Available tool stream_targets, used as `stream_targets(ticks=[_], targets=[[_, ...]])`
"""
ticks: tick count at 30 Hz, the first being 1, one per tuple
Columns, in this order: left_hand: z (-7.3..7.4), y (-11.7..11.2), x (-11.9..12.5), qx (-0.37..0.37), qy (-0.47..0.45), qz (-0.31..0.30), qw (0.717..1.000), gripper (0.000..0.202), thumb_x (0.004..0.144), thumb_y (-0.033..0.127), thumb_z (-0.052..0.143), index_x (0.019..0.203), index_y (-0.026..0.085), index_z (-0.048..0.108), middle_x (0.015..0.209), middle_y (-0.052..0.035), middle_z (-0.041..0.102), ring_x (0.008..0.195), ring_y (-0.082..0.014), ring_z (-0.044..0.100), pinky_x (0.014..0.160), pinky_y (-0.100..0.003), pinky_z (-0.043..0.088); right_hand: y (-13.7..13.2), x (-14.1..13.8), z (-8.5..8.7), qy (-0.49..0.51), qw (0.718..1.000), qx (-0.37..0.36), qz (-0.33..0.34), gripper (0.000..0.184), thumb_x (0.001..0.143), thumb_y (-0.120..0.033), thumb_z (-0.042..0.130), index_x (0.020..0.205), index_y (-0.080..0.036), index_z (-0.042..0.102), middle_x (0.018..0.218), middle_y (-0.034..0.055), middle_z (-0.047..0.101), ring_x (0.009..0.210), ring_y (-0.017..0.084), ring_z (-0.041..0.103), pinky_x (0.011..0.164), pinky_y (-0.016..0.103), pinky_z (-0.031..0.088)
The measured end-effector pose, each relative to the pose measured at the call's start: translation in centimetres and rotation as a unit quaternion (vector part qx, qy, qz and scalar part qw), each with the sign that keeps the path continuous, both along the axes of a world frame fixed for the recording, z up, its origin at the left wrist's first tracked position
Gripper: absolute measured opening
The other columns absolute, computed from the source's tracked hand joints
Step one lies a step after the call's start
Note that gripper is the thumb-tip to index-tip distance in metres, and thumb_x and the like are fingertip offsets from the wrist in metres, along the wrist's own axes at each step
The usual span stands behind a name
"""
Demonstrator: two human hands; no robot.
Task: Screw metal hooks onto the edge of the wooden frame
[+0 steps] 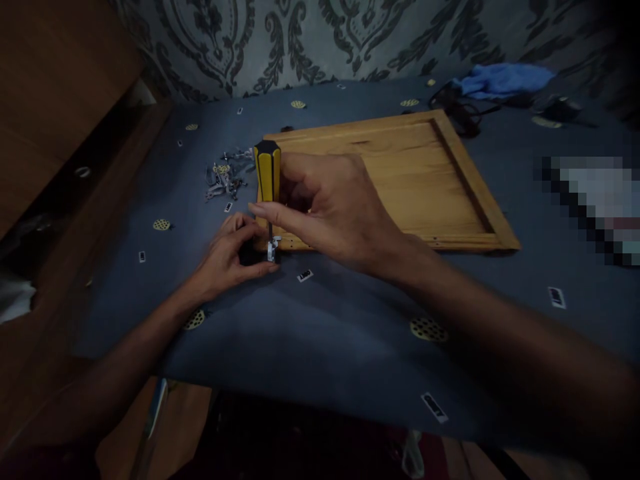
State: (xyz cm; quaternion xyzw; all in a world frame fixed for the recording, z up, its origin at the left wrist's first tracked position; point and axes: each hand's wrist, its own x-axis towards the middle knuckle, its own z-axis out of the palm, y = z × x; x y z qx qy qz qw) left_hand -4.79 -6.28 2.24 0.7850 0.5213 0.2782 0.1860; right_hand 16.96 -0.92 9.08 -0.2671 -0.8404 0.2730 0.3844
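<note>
My right hand (pixel 335 207) is closed round a yellow and black screwdriver (pixel 267 170) held upright, its shaft pointing down. The tip meets a small metal hinge (pixel 272 249) at the near left corner of a wooden cabinet door (pixel 400 173) lying flat. My left hand (pixel 233 257) rests beside that corner, thumb and fingers round the hinge and pressing it against the wood. Behind the left hand lies a loose pile of metal hinges and fittings (pixel 225 181). Small dark holes show along the door's near edge.
A dark blue patterned cloth (pixel 350 333) covers the surface. Dark glasses (pixel 457 110) and a blue cloth (pixel 505 80) lie at the back right. A blurred-out object (pixel 600 207) is on the right. Wooden furniture (pixel 60 100) stands on the left, and a patterned wall (pixel 310 40) rises behind.
</note>
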Motion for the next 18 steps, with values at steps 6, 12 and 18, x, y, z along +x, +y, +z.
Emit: stream_targets(ticks=[6,12,18], targets=[[-0.05,0.01,0.0,0.0,-0.004,-0.004,1.0,0.046,0.083,0.059,0.08,0.108,0.022,0.07,0.106,-0.0055,0.064,0.103,-0.0261,0.059,0.094,-0.041,0.049,0.07,0.0,-0.18,-0.006,1.0,0.002,0.006,0.022,0.098,-0.036,0.067,0.083,-0.023,0.057,0.079,0.0012,0.065,0.079,0.019,0.062,0.078,0.033,0.053],[0.04,0.09,-0.02,0.0,0.008,-0.002,1.0,0.046,0.082,0.061,0.081,0.106,0.022,0.07,0.104,-0.005,0.064,0.102,-0.0254,0.059,0.092,-0.039,0.049,0.09,-0.05,-0.42,-0.003,1.0,0.0,0.013,0.023,0.099,-0.036,0.066,0.083,-0.023,0.055,0.079,0.0005,0.063,0.078,0.018,0.061,0.076,0.032,0.052],[-0.1,0.08,-0.02,0.008,0.005,-0.001,1.0,0.048,0.082,0.062,0.079,0.107,0.022,0.07,0.104,-0.0059,0.064,0.1,-0.026,0.059,0.089,-0.04,0.05,0.1,0.08,0.03,-0.02,0.999,0.01,0.026,0.024,0.098,-0.034,0.068,0.081,-0.023,0.054,0.076,-0.0003,0.062,0.075,0.018,0.06,0.075,0.032,0.051]])
